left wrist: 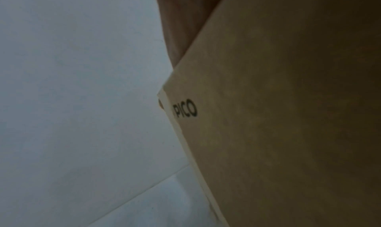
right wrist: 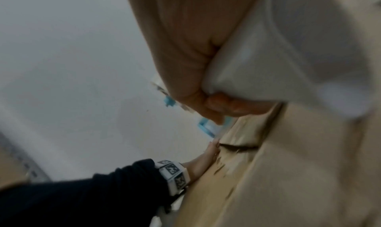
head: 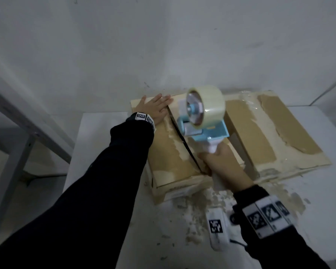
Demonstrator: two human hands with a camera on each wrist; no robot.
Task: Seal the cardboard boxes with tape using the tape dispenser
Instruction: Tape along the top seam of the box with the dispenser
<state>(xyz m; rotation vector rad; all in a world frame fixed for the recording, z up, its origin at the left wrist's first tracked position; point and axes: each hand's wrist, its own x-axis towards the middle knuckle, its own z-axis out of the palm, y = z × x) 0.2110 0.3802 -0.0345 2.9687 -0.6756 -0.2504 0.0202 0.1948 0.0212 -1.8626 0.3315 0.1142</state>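
Two brown cardboard boxes stand side by side on the white table (head: 109, 171). The near left box (head: 169, 158) has a dark open seam (head: 184, 144) between its top flaps. My left hand (head: 153, 109) lies flat with straight fingers on its far left flap. My right hand (head: 219, 162) grips the white handle of a blue tape dispenser (head: 206, 121) carrying a clear tape roll (head: 208, 105), held above the seam. In the right wrist view my right hand (right wrist: 198, 77) is curled round the handle (right wrist: 278, 54). The left wrist view shows the box (left wrist: 288, 116) printed "PICO".
The right box (head: 275, 133) has glossy tape and torn patches across its top. Paper scraps and residue (head: 208, 202) litter the table in front of the boxes. A white wall stands close behind. A grey metal shelf frame (head: 19, 121) is at the left.
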